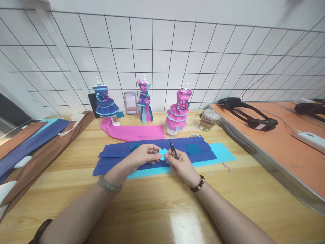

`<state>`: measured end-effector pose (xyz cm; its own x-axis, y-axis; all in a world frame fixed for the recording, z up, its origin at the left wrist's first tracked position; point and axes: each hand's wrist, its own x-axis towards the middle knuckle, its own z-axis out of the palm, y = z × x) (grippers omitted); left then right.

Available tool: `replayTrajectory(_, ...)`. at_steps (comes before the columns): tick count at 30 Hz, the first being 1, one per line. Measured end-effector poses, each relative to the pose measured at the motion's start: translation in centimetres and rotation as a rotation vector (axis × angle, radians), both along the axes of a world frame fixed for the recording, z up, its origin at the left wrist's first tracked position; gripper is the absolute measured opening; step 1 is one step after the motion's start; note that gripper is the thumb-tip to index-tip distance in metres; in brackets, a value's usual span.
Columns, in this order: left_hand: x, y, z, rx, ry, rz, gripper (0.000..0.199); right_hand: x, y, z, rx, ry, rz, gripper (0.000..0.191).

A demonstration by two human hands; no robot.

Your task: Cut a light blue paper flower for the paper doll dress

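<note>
A light blue paper flower (163, 154) with rounded petals is pinched at its left edge by my left hand (144, 155). My right hand (182, 164) touches the flower's right edge with thumb and finger. Tucked in that same hand is a pair of small dark scissors (172, 147), its tips pointing up and away; the handles are mostly hidden by the fingers. Below both hands lie dark blue crepe paper strips (109, 154) on top of a light blue paper strip (223, 153). A teal paper square (193, 149) rests on the blue strips, right of my right hand.
Behind stand three small dress forms in paper dresses: blue (105, 101), multicoloured (145, 101) and pink (178, 110). A pink paper strip (137, 132) lies before them. At right are a lidded cup (209, 120) and black headgear (248, 113). Brown paper (50, 152) lies left.
</note>
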<state>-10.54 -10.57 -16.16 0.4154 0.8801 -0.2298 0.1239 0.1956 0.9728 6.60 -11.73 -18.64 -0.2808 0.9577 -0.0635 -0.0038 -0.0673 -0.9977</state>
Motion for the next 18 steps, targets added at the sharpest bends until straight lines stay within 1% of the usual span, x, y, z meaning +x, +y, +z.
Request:
replayTrajectory(4, 0.1, 0.0, -0.3, 0.038, 0.048, -0.014, 0.027, -0.1, 0.0, 0.1, 0.014, -0.022, -0.008, 0.026)
replayTrajectory(7, 0.4, 0.0, -0.1, 0.133, 0.106, 0.015, 0.024, -0.2, 0.1, 0.1, -0.006, 0.030, -0.050, 0.027)
replayTrajectory(8, 0.5, 0.0, 0.1, 0.212, 0.145, 0.043, 0.022, -0.2, 0.1, 0.1, -0.025, 0.066, -0.073, 0.028)
replayTrajectory(9, 0.5, -0.1, 0.2, 0.328, 0.197, 0.084, 0.019, -0.1, 0.1, 0.2, -0.047, 0.114, -0.094, 0.027)
replayTrajectory(11, 0.3, -0.2, 0.5, 0.654, 0.325, 0.168, 0.016, 0.0, 0.1, 0.5, -0.109, 0.226, -0.087, 0.028)
replayTrajectory(13, -0.1, -0.4, 0.4, 0.998, 0.446, 0.195, 0.017, 0.1, 0.0, 0.8, -0.187, 0.334, -0.005, 0.030)
replayTrajectory(14, -0.3, -0.5, 0.2, 1.129, 0.492, 0.176, 0.019, 0.2, -0.1, 1.0, -0.223, 0.380, 0.047, 0.029)
replayTrajectory(16, -0.8, -0.6, -0.3, 1.289, 0.550, 0.105, 0.023, 0.3, -0.3, 1.3, -0.269, 0.449, 0.133, 0.030)
replayTrajectory(18, -1.0, -0.8, -0.7, 1.355, 0.587, 0.036, 0.027, 0.3, -0.5, 1.5, -0.275, 0.480, 0.189, 0.033)
